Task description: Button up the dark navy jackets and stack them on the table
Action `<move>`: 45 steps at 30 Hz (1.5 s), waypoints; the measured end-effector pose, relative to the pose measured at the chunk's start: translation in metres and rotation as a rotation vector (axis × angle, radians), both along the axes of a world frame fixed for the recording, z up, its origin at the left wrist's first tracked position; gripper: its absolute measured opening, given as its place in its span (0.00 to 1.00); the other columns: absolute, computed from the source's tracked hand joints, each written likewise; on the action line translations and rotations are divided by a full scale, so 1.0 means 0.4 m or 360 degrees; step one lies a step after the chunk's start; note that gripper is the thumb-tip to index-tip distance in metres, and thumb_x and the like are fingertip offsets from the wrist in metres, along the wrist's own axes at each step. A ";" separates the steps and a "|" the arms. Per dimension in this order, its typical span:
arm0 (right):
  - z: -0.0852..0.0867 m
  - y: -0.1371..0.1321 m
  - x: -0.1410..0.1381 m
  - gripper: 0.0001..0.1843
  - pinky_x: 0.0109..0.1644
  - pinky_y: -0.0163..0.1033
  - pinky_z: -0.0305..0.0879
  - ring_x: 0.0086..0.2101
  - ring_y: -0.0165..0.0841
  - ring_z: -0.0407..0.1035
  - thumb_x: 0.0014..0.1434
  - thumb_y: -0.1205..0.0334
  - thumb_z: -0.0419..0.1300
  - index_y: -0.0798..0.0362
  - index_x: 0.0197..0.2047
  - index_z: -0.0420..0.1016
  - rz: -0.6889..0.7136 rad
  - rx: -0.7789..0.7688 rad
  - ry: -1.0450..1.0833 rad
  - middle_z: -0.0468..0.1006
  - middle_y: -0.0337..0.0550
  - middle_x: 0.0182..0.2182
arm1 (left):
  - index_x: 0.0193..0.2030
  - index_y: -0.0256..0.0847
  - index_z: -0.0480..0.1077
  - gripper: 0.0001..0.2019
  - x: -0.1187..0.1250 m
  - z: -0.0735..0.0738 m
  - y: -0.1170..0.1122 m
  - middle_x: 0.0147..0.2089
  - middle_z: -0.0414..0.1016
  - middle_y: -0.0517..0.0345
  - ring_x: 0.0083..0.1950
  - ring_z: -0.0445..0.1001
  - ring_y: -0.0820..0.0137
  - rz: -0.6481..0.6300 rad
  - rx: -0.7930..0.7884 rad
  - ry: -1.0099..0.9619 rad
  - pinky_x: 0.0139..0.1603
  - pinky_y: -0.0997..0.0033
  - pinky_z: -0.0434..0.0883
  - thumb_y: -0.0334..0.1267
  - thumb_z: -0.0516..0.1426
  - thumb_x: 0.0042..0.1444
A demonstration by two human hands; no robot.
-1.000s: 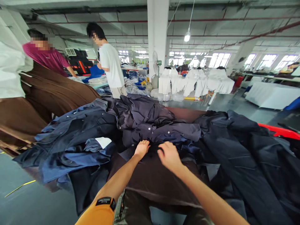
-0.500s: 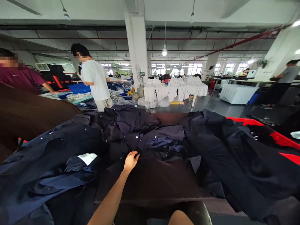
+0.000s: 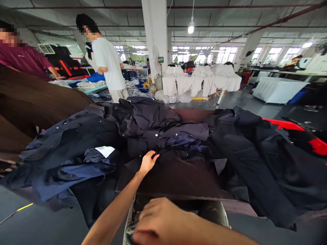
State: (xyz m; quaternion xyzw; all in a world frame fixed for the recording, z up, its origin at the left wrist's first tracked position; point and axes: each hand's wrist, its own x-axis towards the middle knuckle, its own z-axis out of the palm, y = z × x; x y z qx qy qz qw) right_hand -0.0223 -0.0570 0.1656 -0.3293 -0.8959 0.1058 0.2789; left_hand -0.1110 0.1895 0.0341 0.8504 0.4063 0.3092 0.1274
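My left hand (image 3: 147,163) reaches forward over a dark brown cloth (image 3: 178,177) spread in front of me. Its fingers are pinched on the edge of a dark navy garment (image 3: 163,136) at the cloth's far side. My right hand (image 3: 159,221) is low at the near edge, fingers curled tight; what it grips is hidden. Navy jackets with snap buttons are heaped behind the cloth (image 3: 143,115). A blue jacket with a white label (image 3: 105,150) lies to the left. A large dark garment (image 3: 255,163) spreads to the right.
A stack of brown fabric (image 3: 38,98) rises at the left. Two people stand behind it, one in a maroon shirt (image 3: 24,59), one in a white T-shirt (image 3: 109,64). A white pillar (image 3: 155,34), white garments (image 3: 204,81) and a red edge (image 3: 281,124) lie beyond.
My right hand has pulled back from the cloth's far side to the near edge and closed. My left hand stays at the garment edge and now pinches it. The view has shifted slightly.
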 end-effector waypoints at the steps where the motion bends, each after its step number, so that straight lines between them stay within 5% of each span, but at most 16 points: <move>1: -0.011 -0.003 0.041 0.15 0.39 0.35 0.66 0.30 0.28 0.70 0.67 0.57 0.59 0.51 0.29 0.74 -0.0052 -0.0059 -0.0031 0.79 0.36 0.27 | 0.37 0.40 0.69 0.07 -0.023 0.022 -0.030 0.38 0.76 0.55 0.40 0.77 0.66 -0.0087 0.0006 -0.0033 0.45 0.67 0.74 0.40 0.58 0.65; 6: -0.068 0.016 0.315 0.13 0.39 0.35 0.63 0.33 0.31 0.71 0.68 0.67 0.55 0.52 0.32 0.76 -0.0714 -0.0392 -0.0102 0.78 0.38 0.29 | 0.38 0.43 0.69 0.07 -0.184 0.101 -0.178 0.37 0.74 0.56 0.39 0.74 0.66 -0.0628 -0.0030 0.0188 0.42 0.67 0.70 0.40 0.55 0.68; 11: -0.148 0.120 0.465 0.09 0.49 0.39 0.65 0.44 0.36 0.72 0.68 0.67 0.56 0.53 0.44 0.79 -0.1144 -0.0468 -0.0340 0.80 0.44 0.41 | 0.41 0.46 0.72 0.05 -0.248 0.098 -0.195 0.41 0.78 0.57 0.43 0.78 0.63 -0.0489 -0.0268 0.0625 0.43 0.65 0.72 0.32 0.60 0.59; 16: -0.248 0.183 0.476 0.18 0.53 0.45 0.64 0.52 0.43 0.69 0.65 0.62 0.62 0.55 0.57 0.75 -0.1148 -0.0441 -0.0731 0.75 0.52 0.53 | 0.63 0.45 0.64 0.24 -0.105 0.112 -0.226 0.57 0.74 0.48 0.57 0.74 0.57 -0.0303 -0.0132 0.0418 0.56 0.58 0.72 0.36 0.59 0.60; 20: -0.304 0.145 0.490 0.13 0.52 0.44 0.61 0.49 0.41 0.69 0.68 0.61 0.59 0.54 0.53 0.76 -0.1142 -0.0210 -0.0692 0.76 0.50 0.48 | 0.59 0.43 0.68 0.23 0.055 0.077 -0.250 0.54 0.73 0.47 0.54 0.73 0.55 -0.0263 0.0026 0.0573 0.52 0.54 0.72 0.30 0.61 0.57; 24: -0.346 0.070 0.526 0.12 0.46 0.42 0.59 0.38 0.37 0.70 0.70 0.59 0.56 0.56 0.39 0.76 -0.1005 0.0044 -0.0638 0.77 0.45 0.35 | 0.50 0.41 0.73 0.11 0.107 0.006 -0.200 0.48 0.74 0.47 0.51 0.72 0.55 -0.0129 0.0093 0.0657 0.49 0.54 0.71 0.33 0.58 0.61; 28: -0.315 0.004 0.531 0.21 0.36 0.39 0.54 0.28 0.32 0.65 0.74 0.58 0.51 0.54 0.30 0.71 -0.0884 0.0296 -0.0564 0.72 0.40 0.25 | 0.50 0.42 0.72 0.09 0.067 -0.015 -0.145 0.46 0.75 0.52 0.48 0.73 0.63 -0.0456 0.0079 0.0408 0.52 0.61 0.71 0.40 0.55 0.67; 32: -0.170 -0.057 0.478 0.21 0.32 0.38 0.52 0.26 0.30 0.65 0.74 0.54 0.50 0.54 0.31 0.71 -0.0788 0.0279 -0.0564 0.72 0.39 0.25 | 0.61 0.43 0.68 0.22 0.014 -0.001 -0.142 0.52 0.74 0.50 0.52 0.72 0.59 -0.0794 0.0084 0.0436 0.55 0.58 0.71 0.41 0.62 0.60; 36: -0.059 -0.094 0.425 0.15 0.30 0.39 0.50 0.27 0.32 0.69 0.72 0.52 0.53 0.52 0.41 0.75 -0.0654 -0.0093 -0.0708 0.77 0.40 0.29 | 0.51 0.42 0.74 0.12 -0.003 -0.017 -0.133 0.48 0.78 0.50 0.50 0.75 0.61 -0.0713 -0.0116 0.0238 0.55 0.60 0.72 0.35 0.57 0.61; 40: -0.082 -0.027 0.451 0.11 0.33 0.36 0.57 0.30 0.32 0.74 0.69 0.57 0.57 0.49 0.39 0.80 -0.0798 -0.0659 -0.0499 0.82 0.39 0.32 | 0.42 0.40 0.77 0.12 0.018 0.006 -0.073 0.44 0.82 0.53 0.45 0.79 0.61 -0.0220 -0.0582 -0.0148 0.52 0.63 0.75 0.42 0.54 0.64; 42: -0.120 0.045 0.487 0.12 0.39 0.35 0.62 0.34 0.33 0.76 0.68 0.58 0.57 0.49 0.39 0.82 -0.1005 -0.0920 -0.0305 0.84 0.39 0.35 | 0.42 0.39 0.77 0.12 0.032 0.064 -0.047 0.44 0.82 0.52 0.47 0.79 0.60 0.0021 -0.0612 -0.0248 0.54 0.62 0.74 0.42 0.54 0.63; 45: -0.173 0.157 0.527 0.13 0.43 0.33 0.65 0.38 0.34 0.76 0.66 0.62 0.55 0.52 0.38 0.83 -0.1267 -0.1138 -0.0194 0.84 0.40 0.36 | 0.46 0.39 0.78 0.11 0.052 0.179 -0.075 0.47 0.80 0.50 0.51 0.77 0.58 0.0202 -0.0261 -0.0252 0.57 0.59 0.72 0.38 0.55 0.62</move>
